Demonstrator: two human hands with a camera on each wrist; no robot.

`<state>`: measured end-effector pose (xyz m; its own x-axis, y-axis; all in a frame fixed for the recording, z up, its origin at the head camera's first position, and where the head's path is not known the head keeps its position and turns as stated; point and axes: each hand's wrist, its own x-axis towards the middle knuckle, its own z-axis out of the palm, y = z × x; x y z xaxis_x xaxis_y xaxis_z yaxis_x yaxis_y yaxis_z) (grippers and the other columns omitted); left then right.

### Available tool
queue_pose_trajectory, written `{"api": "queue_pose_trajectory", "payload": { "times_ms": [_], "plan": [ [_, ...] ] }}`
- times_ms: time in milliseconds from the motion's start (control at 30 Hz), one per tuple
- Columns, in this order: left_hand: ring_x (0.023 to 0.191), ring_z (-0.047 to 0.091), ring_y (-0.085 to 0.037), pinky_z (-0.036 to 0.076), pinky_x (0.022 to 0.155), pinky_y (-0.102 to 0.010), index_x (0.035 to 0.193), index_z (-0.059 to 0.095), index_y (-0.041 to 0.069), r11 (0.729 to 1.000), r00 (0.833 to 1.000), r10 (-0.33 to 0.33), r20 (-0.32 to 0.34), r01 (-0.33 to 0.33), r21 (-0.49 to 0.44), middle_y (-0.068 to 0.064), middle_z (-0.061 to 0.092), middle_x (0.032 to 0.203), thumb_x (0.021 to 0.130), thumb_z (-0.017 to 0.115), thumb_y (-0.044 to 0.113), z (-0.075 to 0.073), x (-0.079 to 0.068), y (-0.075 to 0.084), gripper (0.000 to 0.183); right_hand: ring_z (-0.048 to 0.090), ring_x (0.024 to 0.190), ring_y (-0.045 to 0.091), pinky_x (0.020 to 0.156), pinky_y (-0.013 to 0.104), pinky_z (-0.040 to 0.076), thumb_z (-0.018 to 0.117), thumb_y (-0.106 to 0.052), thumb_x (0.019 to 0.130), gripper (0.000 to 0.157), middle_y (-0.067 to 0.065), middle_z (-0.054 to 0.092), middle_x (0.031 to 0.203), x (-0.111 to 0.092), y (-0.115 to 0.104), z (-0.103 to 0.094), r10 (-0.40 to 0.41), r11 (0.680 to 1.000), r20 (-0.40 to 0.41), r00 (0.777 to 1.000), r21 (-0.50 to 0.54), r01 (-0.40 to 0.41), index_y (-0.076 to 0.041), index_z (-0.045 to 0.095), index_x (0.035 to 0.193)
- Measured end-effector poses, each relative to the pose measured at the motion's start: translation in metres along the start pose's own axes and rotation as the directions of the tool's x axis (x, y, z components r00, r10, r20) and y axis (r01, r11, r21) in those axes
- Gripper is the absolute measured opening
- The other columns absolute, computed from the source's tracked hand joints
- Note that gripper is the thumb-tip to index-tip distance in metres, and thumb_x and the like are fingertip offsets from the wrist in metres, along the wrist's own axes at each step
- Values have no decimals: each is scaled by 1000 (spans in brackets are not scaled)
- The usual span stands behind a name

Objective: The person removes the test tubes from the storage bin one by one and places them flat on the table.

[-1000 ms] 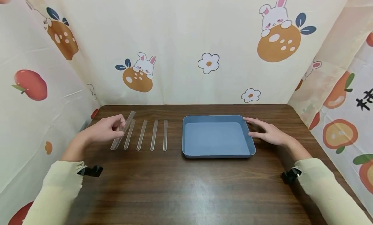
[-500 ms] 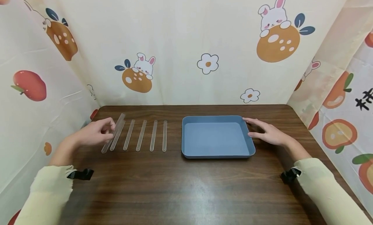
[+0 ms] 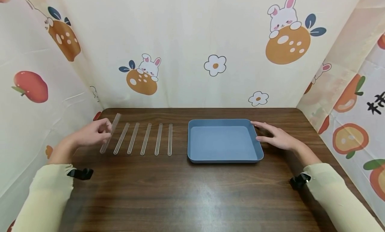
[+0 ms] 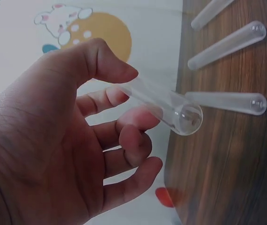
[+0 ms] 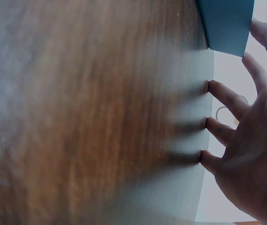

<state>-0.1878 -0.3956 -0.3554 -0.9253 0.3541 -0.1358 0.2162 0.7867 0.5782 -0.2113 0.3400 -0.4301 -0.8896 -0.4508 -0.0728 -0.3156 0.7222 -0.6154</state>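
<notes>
At a wooden table (image 3: 186, 192) screened by cartoon-print cloth (image 3: 192, 41), we see the left hand (image 3: 90, 134) pinching a clear tube (image 3: 110, 133) between thumb and fingertips, lifted off the wood at the left end of the row, at about 10 o'clock from the table's middle. The left wrist view shows the tube's rounded end (image 4: 188, 117) jutting past the curled fingers (image 4: 133, 140). Five more tubes (image 3: 146, 138) lie side by side to its right, apart from one another. At about 1 o'clock sits the blue tray (image 3: 222, 158), with nothing in it. The right hand (image 3: 278, 136) rests at the tray's right rim, fingers straight and slightly spread, tips touching the table. We judge the work barely begun: one tube is in hand, five lie untouched, and none is in the tray.
</notes>
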Motion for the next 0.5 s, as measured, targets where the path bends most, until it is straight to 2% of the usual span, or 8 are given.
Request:
{"api": "queue_pose_trajectory", "payload": {
  "times_ms": [333,500],
  "plan": [
    [72,65,-10,47,66,-28,110,50,-1,993,993,-111,29,110,52,-4,70,80,107,62,7,-9,7,-17,14,25,170,61,125,87,25,72,-34,111,73,20,40,182,0,1,0,8,1000,0,1000,-8,-8,-25,41,176],
    [76,68,-15,45,68,-31,108,50,0,984,988,-149,40,144,104,-6,73,82,107,64,10,-12,11,-25,17,22,170,62,127,86,23,72,-35,111,73,21,39,183,-1,2,0,6,1000,-4,1000,-5,-6,-26,41,176]
  ]
}}
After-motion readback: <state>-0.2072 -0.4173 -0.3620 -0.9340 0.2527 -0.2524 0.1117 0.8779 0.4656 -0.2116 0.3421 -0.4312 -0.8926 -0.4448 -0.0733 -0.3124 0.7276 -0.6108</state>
